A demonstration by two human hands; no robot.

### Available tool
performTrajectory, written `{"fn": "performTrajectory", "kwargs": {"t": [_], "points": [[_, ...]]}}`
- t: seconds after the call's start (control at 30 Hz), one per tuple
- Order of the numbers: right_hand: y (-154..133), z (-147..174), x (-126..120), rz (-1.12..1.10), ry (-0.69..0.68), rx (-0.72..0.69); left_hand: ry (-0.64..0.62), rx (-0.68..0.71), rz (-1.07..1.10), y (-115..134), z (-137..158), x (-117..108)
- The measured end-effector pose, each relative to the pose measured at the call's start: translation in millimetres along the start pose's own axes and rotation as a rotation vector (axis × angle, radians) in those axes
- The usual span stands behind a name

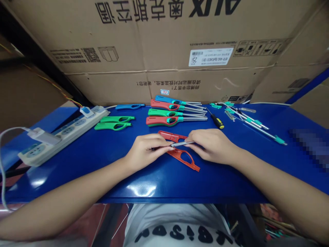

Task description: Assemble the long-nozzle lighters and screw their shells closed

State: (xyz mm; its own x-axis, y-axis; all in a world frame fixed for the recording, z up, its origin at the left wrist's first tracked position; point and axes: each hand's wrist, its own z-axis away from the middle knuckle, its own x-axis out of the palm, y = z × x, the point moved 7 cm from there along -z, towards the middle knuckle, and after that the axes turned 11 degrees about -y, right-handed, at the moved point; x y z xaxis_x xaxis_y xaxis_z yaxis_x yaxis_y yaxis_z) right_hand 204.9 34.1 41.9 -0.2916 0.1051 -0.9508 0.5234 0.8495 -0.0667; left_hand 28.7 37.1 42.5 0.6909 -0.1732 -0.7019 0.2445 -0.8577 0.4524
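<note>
Between my two hands a thin metal lighter tube [181, 144] is held nearly level above the blue table. My left hand [149, 147] pinches its left end, fingers closed. My right hand [212, 145] grips the other end, so that end is hidden by the fingers. Just under and behind the tube lie two red lighter handle halves: one shell [171, 136] shows its inner side, partly covered by my hands, and the other shell [186, 159] lies nearer me with its trigger loop to the right.
Several assembled gas lighters [164, 120] lie in a row behind my hands. A screwdriver [217, 120] and loose metal tubes with green parts [257, 123] are to the right. Green handle shells [114, 126], a blue shell [130, 106] and a power strip [69, 132] sit left. A cardboard wall [115, 82] stands behind.
</note>
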Motion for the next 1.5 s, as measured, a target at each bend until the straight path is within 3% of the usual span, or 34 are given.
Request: {"fn": "performTrajectory", "kwargs": {"t": [0.23, 0.47, 0.67, 0.87, 1.13, 1.33, 1.5], "points": [[-8, 0, 1, 0.146, -0.052, -0.068, -0.052, -0.048, 0.024, -2, -2, 5], [-6, 0, 2, 0.025, -0.070, -0.034, -0.041, -0.011, 0.020, 1, 0, 4], [-13, -1, 1, 0.144, -0.096, -0.097, -0.064, -0.079, 0.087, -4, -1, 8], [-22, -2, 14, 0.264, -0.290, -0.123, -0.072, -0.223, 0.156, -14, -1, 12], [-8, -2, 8, 0.147, -0.289, 0.007, -0.120, -0.416, 0.297, -27, 3, 22], [17, 3, 9, -0.121, -0.298, 0.169, -0.049, -0.331, 0.182, -27, 1, 10], [23, 4, 12, -0.440, -0.320, 0.140, -0.052, -0.186, -0.008, -19, -2, 4]]}}
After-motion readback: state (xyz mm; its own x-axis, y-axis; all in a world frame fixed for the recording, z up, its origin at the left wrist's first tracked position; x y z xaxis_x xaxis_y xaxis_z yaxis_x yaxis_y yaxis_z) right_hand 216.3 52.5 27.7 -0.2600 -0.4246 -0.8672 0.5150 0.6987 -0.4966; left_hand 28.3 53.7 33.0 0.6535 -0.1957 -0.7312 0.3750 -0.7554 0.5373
